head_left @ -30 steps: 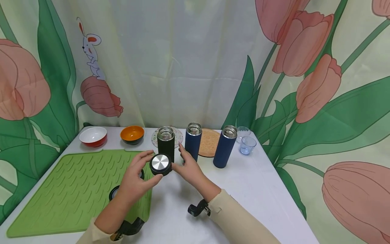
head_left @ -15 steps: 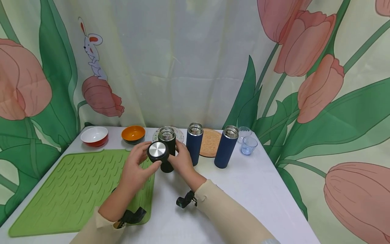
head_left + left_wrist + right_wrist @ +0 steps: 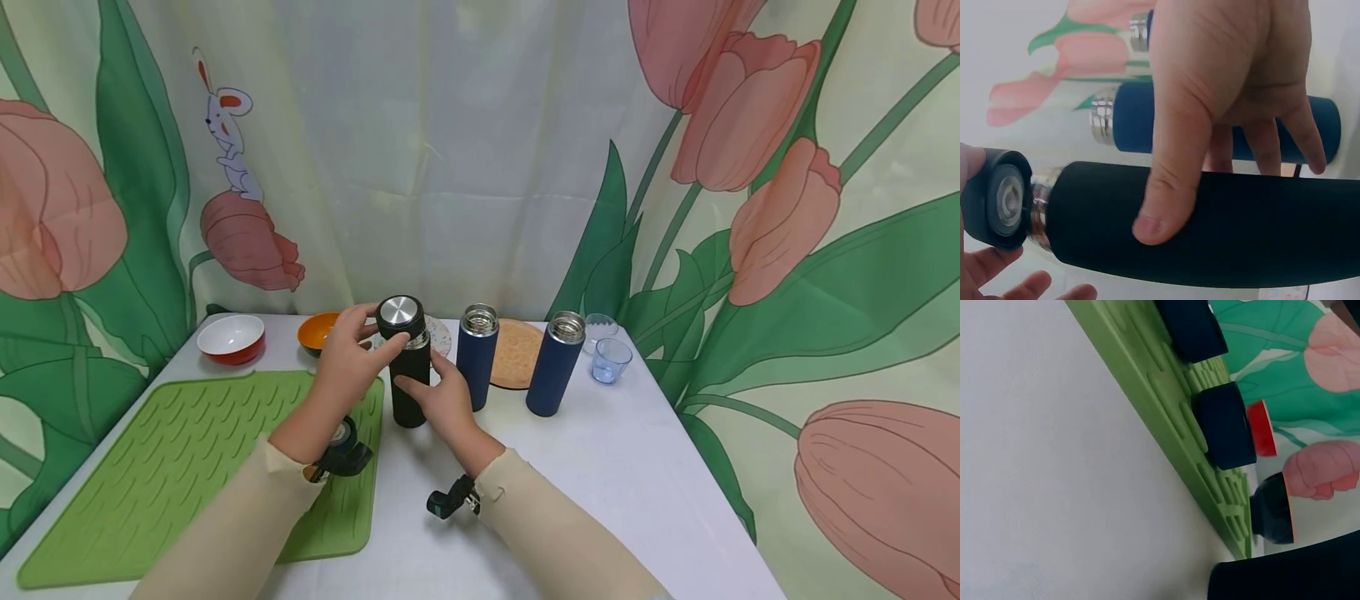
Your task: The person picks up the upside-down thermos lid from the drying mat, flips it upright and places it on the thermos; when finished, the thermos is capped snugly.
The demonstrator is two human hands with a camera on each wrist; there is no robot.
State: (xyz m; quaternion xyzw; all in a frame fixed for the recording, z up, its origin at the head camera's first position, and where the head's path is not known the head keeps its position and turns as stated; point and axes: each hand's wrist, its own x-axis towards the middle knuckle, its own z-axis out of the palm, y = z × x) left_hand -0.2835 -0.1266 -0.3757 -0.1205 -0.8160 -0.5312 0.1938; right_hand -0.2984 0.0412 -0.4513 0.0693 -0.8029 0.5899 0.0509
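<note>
right wrist view alone shows two lids (image 3: 1222,425) on mat (image 3: 1166,419)

staged tabletop set, tulip backdrop (image 3: 757,208), white table (image 3: 630,467), bowls

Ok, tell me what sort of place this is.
Probably a staged tabletop set, not a real kitchen: a tulip-printed fabric backdrop hangs behind a white table holding a green ribbed silicone mat and a black cylindrical flask.
</note>
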